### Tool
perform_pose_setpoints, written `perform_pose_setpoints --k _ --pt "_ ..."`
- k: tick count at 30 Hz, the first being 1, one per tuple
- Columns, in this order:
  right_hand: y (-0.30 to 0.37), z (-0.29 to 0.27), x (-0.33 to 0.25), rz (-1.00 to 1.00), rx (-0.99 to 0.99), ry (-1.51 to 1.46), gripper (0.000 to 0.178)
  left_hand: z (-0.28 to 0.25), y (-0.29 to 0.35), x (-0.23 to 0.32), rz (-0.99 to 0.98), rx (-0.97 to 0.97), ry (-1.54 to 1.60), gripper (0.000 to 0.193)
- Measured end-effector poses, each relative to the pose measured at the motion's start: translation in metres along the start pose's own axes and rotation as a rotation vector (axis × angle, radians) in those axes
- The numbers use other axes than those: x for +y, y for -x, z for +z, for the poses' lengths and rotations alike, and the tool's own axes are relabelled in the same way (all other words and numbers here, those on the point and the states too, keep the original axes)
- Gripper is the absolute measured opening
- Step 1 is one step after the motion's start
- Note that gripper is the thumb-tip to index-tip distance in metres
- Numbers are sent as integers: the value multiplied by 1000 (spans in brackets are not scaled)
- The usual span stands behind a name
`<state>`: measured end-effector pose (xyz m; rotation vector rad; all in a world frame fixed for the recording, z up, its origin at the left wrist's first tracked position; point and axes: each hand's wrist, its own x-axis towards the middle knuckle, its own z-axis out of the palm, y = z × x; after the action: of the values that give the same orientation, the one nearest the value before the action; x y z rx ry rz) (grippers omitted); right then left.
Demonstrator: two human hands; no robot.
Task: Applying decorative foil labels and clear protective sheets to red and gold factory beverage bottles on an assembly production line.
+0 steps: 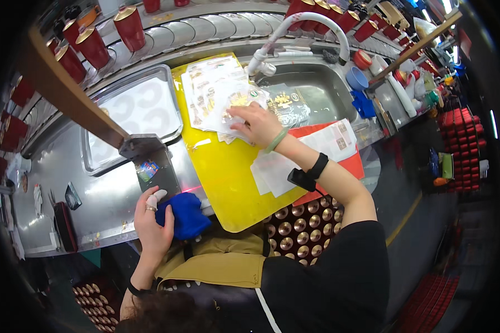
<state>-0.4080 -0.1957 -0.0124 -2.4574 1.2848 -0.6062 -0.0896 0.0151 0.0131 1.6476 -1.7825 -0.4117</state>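
Observation:
My left hand (151,222) grips a blue cloth (187,215) at the near edge of the steel counter, a bandaged finger resting on top of it. My right hand (254,123), with a green bangle and a black wrist device, presses down on a spread of clear plastic packets with gold contents (216,94). The packets lie on the far part of a yellow cutting board (228,177). More packets (288,105) sit in the sink (316,83) beside the hand.
A steel tray (136,111) lies left of the board, below a wooden beam (66,94). A white faucet (311,25) arches over the sink. Red cups with gold lids (94,44) line the conveyor behind. White and red packets (339,144) lie right of the board. Gold-lidded cups (294,222) sit below.

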Motion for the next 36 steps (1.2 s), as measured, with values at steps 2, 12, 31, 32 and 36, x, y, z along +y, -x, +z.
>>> perform_pose_setpoints --k 2,12,31,32,36 --pt "-8 -13 26 126 59 34 37 0 -1 3 -2 -6 -11 32" --pt "-27 -79 245 1096 -428 268 52 1 -4 6 -39 -25 -4 33" --pt "-25 -44 261 467 -264 180 61 0 -8 8 -82 -30 -16 34" --pt "-30 -39 249 369 -445 249 63 -3 -5 6 -97 -17 -30 34" --pt "-22 -51 241 535 -792 509 36 -11 -3 -25 -214 146 422 36"
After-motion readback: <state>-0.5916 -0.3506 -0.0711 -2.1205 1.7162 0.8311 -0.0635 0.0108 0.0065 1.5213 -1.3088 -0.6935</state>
